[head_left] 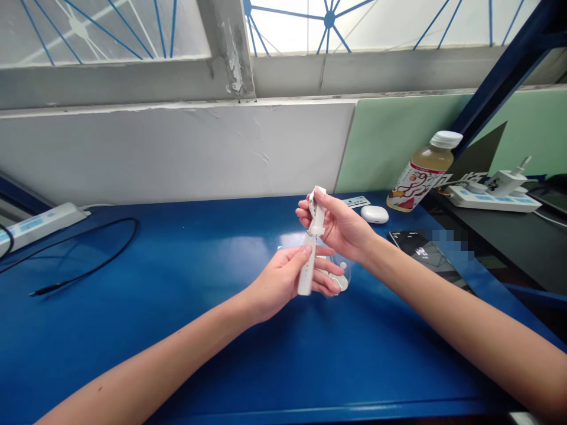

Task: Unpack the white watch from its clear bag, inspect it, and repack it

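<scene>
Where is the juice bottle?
In the head view, the juice bottle stands at the far right of the blue table, leaning against the green wall panel, just behind the small white case.

both forearms bare, left hand [283,277] and right hand [341,227] ungloved.

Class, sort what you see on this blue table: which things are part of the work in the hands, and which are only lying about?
In hand:
- white strap, gripped by left hand low down and right hand at the top
- clear plastic tray under the hands

Lying about:
- drink bottle
- white earbud case
- phone
- black cable
- power strip
</scene>
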Demonstrator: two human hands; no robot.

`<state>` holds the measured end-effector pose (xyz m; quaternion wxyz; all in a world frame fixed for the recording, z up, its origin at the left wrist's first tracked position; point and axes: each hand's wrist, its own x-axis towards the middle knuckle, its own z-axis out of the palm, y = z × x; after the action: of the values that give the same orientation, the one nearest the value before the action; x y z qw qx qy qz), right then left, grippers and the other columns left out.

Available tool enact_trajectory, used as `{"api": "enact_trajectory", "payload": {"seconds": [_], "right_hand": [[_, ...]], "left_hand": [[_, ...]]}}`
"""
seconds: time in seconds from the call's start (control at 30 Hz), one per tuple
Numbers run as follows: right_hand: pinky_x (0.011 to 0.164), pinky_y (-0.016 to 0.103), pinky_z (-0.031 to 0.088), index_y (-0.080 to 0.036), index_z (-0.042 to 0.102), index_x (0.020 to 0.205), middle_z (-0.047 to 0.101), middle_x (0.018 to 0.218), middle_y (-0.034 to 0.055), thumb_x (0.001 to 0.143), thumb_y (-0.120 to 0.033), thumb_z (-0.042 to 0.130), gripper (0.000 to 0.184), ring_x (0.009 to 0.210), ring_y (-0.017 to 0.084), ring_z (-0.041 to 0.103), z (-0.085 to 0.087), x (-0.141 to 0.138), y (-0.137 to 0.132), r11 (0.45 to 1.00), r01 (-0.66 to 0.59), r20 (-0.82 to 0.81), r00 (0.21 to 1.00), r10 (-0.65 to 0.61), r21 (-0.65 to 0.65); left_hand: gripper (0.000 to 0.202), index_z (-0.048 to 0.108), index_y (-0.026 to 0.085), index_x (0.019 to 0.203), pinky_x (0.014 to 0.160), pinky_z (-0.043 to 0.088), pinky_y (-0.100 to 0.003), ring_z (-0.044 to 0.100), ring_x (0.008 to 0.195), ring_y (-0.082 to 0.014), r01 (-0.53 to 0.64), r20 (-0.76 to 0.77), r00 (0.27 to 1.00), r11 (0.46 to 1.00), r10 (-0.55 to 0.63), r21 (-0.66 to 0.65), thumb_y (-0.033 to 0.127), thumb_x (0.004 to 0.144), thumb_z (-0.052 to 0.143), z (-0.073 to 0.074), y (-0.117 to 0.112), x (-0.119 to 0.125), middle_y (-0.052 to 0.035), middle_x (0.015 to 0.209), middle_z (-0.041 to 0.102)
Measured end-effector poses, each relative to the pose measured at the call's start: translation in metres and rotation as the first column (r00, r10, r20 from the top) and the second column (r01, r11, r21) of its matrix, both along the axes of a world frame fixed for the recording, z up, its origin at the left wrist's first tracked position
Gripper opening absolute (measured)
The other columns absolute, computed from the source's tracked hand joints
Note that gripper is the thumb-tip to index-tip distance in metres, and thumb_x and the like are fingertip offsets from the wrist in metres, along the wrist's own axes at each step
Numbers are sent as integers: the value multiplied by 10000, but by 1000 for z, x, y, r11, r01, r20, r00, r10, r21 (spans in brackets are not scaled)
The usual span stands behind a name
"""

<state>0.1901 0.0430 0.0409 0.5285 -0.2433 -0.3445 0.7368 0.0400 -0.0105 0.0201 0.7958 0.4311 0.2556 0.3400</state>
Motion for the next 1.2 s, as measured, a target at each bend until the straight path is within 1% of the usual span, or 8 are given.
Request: {"api": "enact_trajectory", "payload": {"seconds": [0.1, 0.23, 0.33, 0.5, 0.67, 0.9, 1.03, 1.2], "right_hand": [[890, 258, 555, -200, 739, 881, 780, 930, 23, 829, -325, 750, 136, 919, 154, 728, 0, 0, -3, 993, -104, 25, 994, 102, 49], [980, 323, 531, -173, 729, 1076, 769, 1088, 64, 930, -283, 618, 213, 1059, 188, 702, 1, 2, -6, 939, -330, 59, 944, 326, 99], [1011, 328, 513, -164, 708, 1143, 762, 1122, 70, 963, -261, 565, 249, 1083, 184, 695, 0, 4, -5, 910, -396, 68, 918, 390, 125], [991, 307, 529, -162, 701, 1162, 752, 1155, 83, 926, -247, 626, 261, 1085, 184, 696, -2, 5, -4, 912, -390, 100, 920, 379, 129], [965, 276, 545, -181, 703, 1162, 762, 1121, 60, 862, -173, 702, 300, 1046, 168, 709, -2, 4, -6, 912, -388, 122, 919, 374, 130], [998, 321, 529, -159, 697, 1175, 755, 1140, 83, 887, -174, 669, 290, 1093, 194, 691, -3, 5, -8, 908, -400, 131, 914, 384, 127], [1022, 313, 509, -154, 695, 1176, 748, 1162, 86, 896, -154, 644, 285, 1115, 187, 683, -4, 5, -6, 900, -411, 102, 911, 399, 144], [989, 295, 530, -144, 703, 1145, 760, 1125, 88, 899, -140, 626, 259, 1079, 183, 699, -5, 5, -4, 916, -385, 82, 922, 378, 108]], "left_hand": [[397, 645, 56, 1040, 760, 572, -326, 738, 737, -206, 34, -12, 999, 999, -34, -1, 440, 943, 622, 2, -2, 1, -147, 875, 746], [430, 646, 71, 994, 728, 584, -328, 738, 711, -211, 53, -76, 996, 998, -52, 20, 493, 908, 652, 3, -4, 2, -123, 815, 740], [413, 646, 84, 972, 720, 588, -320, 735, 692, -195, 44, -101, 994, 998, -40, 38, 493, 909, 650, 3, -4, 2, -109, 807, 740], [363, 656, 88, 930, 710, 599, -327, 748, 724, -209, 33, -156, 987, 998, -26, 45, 451, 928, 641, 2, -3, 2, -113, 819, 748], [356, 651, 82, 954, 689, 609, -333, 757, 729, -225, 57, -132, 990, 997, -50, 50, 435, 958, 600, -1, -2, 1, -124, 812, 748], [364, 666, 75, 960, 692, 607, -337, 755, 715, -227, 110, -104, 989, 992, -104, 59, 431, 961, 594, -2, -2, 0, -132, 810, 746], [392, 683, 77, 965, 728, 600, -364, 757, 770, -253, 89, -132, 988, 995, -84, 34, 464, 931, 629, 1, -3, -1, -154, 862, 752], [421, 695, 73, 1003, 788, 586, -399, 750, 857, -284, 86, -139, 987, 996, -81, 31, 481, 910, 652, 0, -3, -2, -190, 951, 751]]}}
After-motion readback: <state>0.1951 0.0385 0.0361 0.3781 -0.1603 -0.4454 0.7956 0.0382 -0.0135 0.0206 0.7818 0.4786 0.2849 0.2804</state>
